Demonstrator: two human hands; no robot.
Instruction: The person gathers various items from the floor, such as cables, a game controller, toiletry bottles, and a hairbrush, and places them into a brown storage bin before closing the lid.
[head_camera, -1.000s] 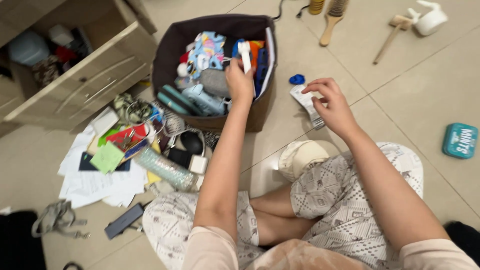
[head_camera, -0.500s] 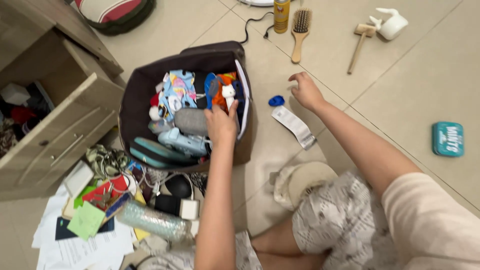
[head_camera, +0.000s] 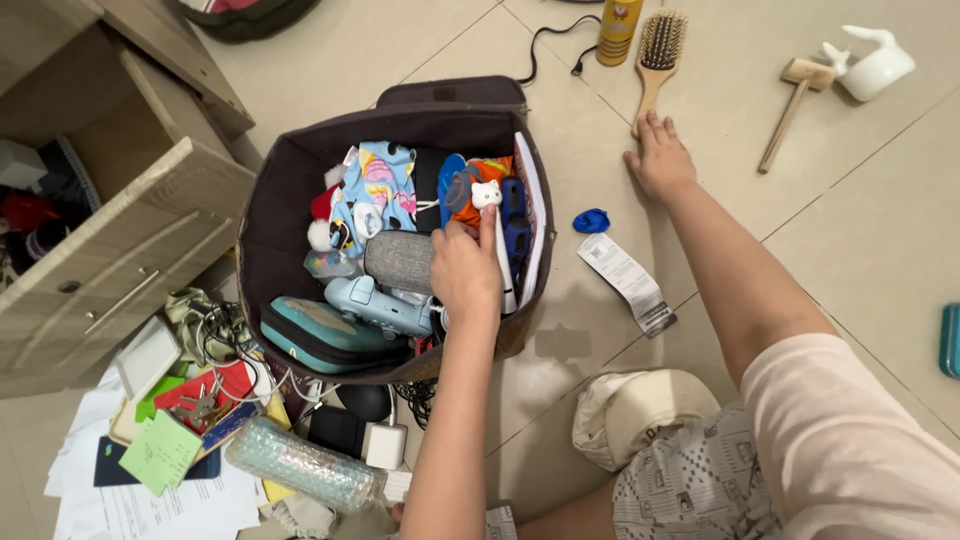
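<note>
My left hand (head_camera: 465, 270) is inside a dark brown fabric bin (head_camera: 280, 190), fingers closed on a white stick-shaped item with a small cat-like head (head_camera: 490, 205) that stands among the bin's contents. The bin holds colourful cloth (head_camera: 375, 185), a grey pouch (head_camera: 400, 258), a light blue gadget (head_camera: 375, 305) and a teal case (head_camera: 320, 335). My right hand (head_camera: 660, 155) stretches out over the tiled floor, fingers apart, touching the handle end of a wooden hairbrush (head_camera: 655, 55). It holds nothing.
On the floor lie a blue scrap (head_camera: 591, 220), a paper receipt (head_camera: 628, 280), a wooden mallet (head_camera: 792, 95), a white rabbit-shaped holder (head_camera: 872, 62) and a yellow bottle (head_camera: 619, 20). An open wooden drawer (head_camera: 120, 240) stands left. Papers, keys and bubble wrap (head_camera: 300, 465) are piled below it.
My right hand moved from the receipt up toward the hairbrush handle. My left hand lowered the white item deeper into the bin. The view shifted closer over the bin.
</note>
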